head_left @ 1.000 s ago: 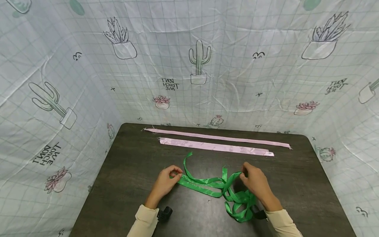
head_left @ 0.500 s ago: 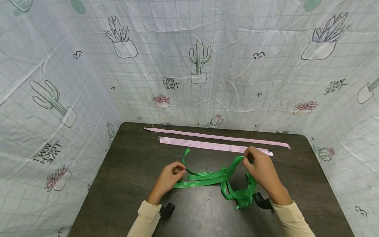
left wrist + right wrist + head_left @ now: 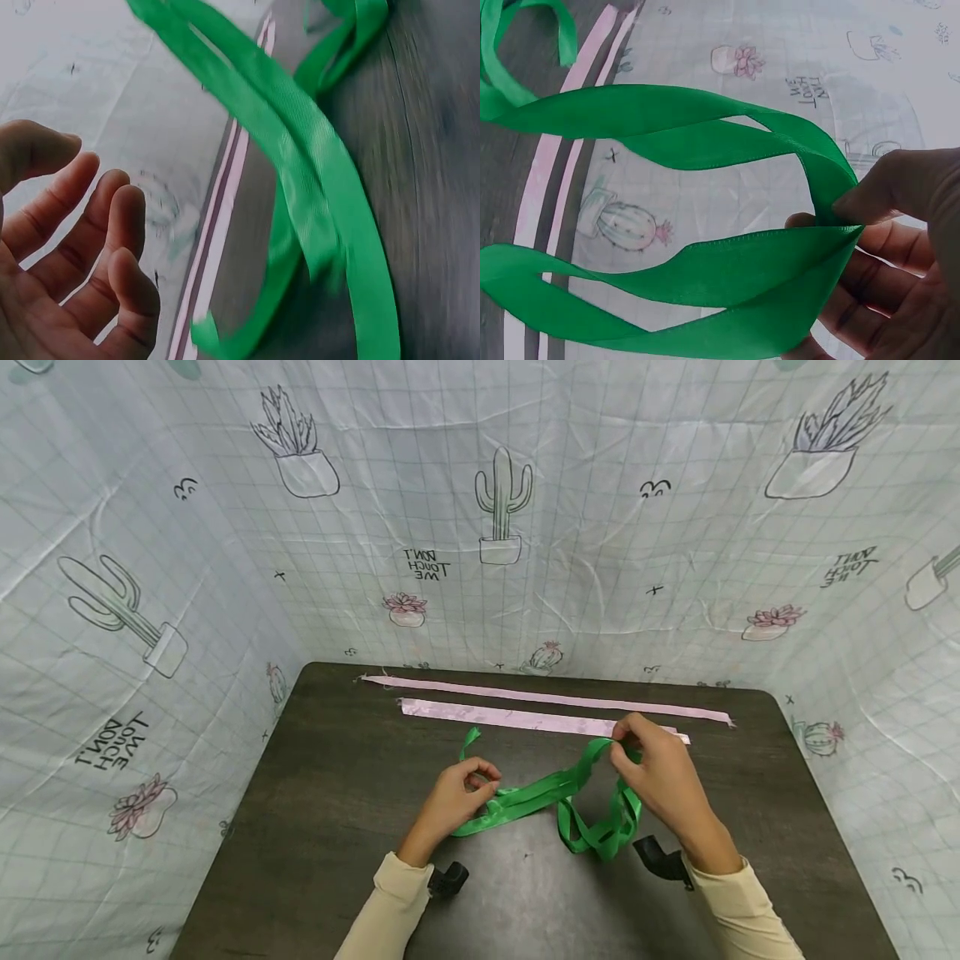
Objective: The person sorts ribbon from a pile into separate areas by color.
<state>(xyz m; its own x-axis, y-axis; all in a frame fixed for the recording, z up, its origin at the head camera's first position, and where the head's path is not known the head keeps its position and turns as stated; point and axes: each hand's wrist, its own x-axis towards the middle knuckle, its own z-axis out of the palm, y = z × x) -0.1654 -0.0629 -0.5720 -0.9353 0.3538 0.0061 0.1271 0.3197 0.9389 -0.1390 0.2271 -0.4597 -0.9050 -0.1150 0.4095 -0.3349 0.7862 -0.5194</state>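
A long green satin ribbon (image 3: 536, 792) hangs in loops over the middle of the dark table. My right hand (image 3: 660, 772) pinches it between thumb and fingers, holding it raised; in the right wrist view several strands of the ribbon (image 3: 667, 112) fan out from that pinch. The left hand (image 3: 461, 793) hovers beside the ribbon's left stretch. Its fingers (image 3: 124, 217) are loosely bent with nothing between them, and the ribbon (image 3: 315, 157) passes apart from them in the left wrist view. One loose ribbon end curls up behind the left hand.
Two pink ribbons, a thin one (image 3: 540, 697) and a wider one (image 3: 510, 717), lie straight along the back of the dark table (image 3: 315, 860). A white cactus-print cloth (image 3: 600, 527) surrounds the table's back and sides.
The right hand has lifted the ribbon up and away toward the pink ribbons, drawing out the pile. My left hand has moved right and slightly away, off the ribbon's left end.
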